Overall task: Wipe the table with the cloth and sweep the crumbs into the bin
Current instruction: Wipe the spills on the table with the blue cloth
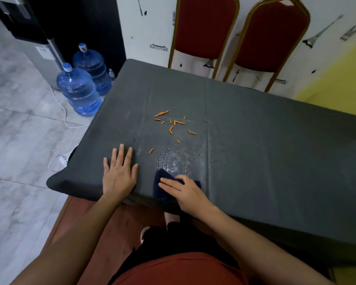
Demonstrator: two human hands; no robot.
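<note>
Right hand (185, 191) presses down on the dark blue cloth (162, 182), fingers spread over it w/ the thumb side curled at the top edge, so it's pinning/gripping the cloth against the table (255, 130) right at the near edge. Part of the cloth droops over that edge. Left hand (119, 171) lies flat and released on the table just left of the cloth, palm down, fingers splayed, holding nothing, prob. bracing.

Just beyond the cloth: a wet streaky patch (173, 161) w/ arc marks on the grey cover. Farther out, the orange crumbs (171, 122) sit scattered mid-table, a couple of strays nearer the wet patch. None touched by the cloth. Bin: not in view, can't say where it is.

Risks, as I read it:
- wet cloth could smear or stick the crumbs instead of pushing them, esp. once they hit the damp zone
- no bin visible at the edge, so a sweep toward the body may drop crumbs on the lap or floor
- the cover looks loose and creased; a hard drag could bunch it and scatter bits
- cloth overhang could slip off if grip eases

Around: two blue water jugs (80, 91) on the floor at left, two red chairs (240, 33) behind the table. Writing: none legible; wall marks are drawings, jug caps too small to read.
</note>
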